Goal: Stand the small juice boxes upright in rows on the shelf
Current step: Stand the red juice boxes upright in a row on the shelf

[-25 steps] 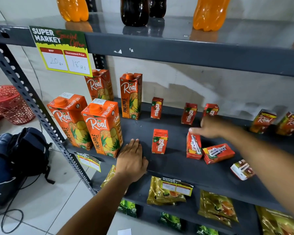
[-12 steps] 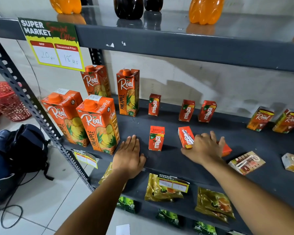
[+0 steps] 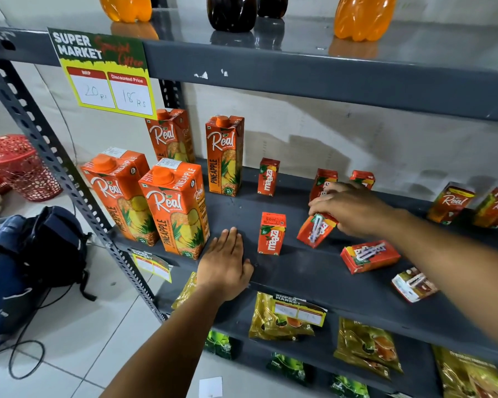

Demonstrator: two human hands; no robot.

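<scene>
Small red Maaza juice boxes stand on the grey shelf (image 3: 314,271): one upright at the front (image 3: 271,233), three upright along the back, the leftmost (image 3: 268,177) in full view. My right hand (image 3: 354,208) grips a tilted Maaza box (image 3: 314,231) by its top, straw side facing me. Another Maaza box (image 3: 370,256) lies flat to its right, and a brown-and-white small box (image 3: 413,284) lies flat near the front edge. My left hand (image 3: 224,265) rests flat on the shelf's front edge, fingers together, holding nothing.
Tall Real pineapple cartons (image 3: 176,206) stand at the shelf's left. Two small Real boxes (image 3: 450,203) stand at the back right. Bottles stand on the shelf above; snack packets (image 3: 282,318) fill the shelf below. A dark backpack (image 3: 35,262) and a red basket (image 3: 18,168) are on the floor.
My right hand came down from the back row onto a front Maaza box, took hold of it and tipped it. My left hand has stayed put.
</scene>
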